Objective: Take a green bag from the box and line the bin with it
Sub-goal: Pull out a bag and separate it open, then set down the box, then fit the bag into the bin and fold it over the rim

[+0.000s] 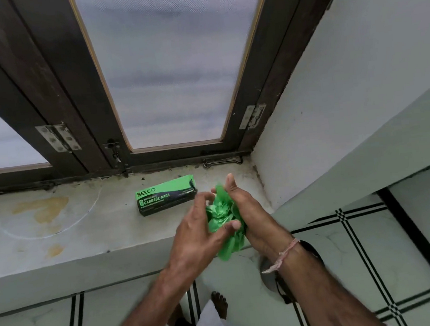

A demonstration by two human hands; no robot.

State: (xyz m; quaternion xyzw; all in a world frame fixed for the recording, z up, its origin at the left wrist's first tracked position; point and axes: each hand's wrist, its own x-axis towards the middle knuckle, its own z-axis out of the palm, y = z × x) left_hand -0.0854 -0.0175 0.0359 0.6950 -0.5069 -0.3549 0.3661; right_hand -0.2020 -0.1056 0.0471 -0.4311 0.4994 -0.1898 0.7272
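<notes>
— What have the hands got?

— My right hand point(242, 212) is wrapped round a crumpled green bag point(223, 221), thumb pointing up toward the window. My left hand point(198, 232) comes in from the left with fingers spread and its thumb pressed on the bag's lower part. So both grip the bag, held just above the counter point(70, 229) edge.

— Can you see the whole bag?

— No. The right palm hides its far side, and a tail hangs out below the hands. It is blurred; I cannot tell whether it is opened at all.

— The box?

— The box point(166, 197) lies flat on the counter, just left of the hands, green top, dark front reading "GARBAGE BAGS". Its right end is partly behind my left fingers.

— And the bin?

— Something dark and round point(269, 276) sits on the floor under my right wrist, mostly covered by the forearm. I cannot say what it is. A thread band point(283, 256) circles that wrist.
</notes>
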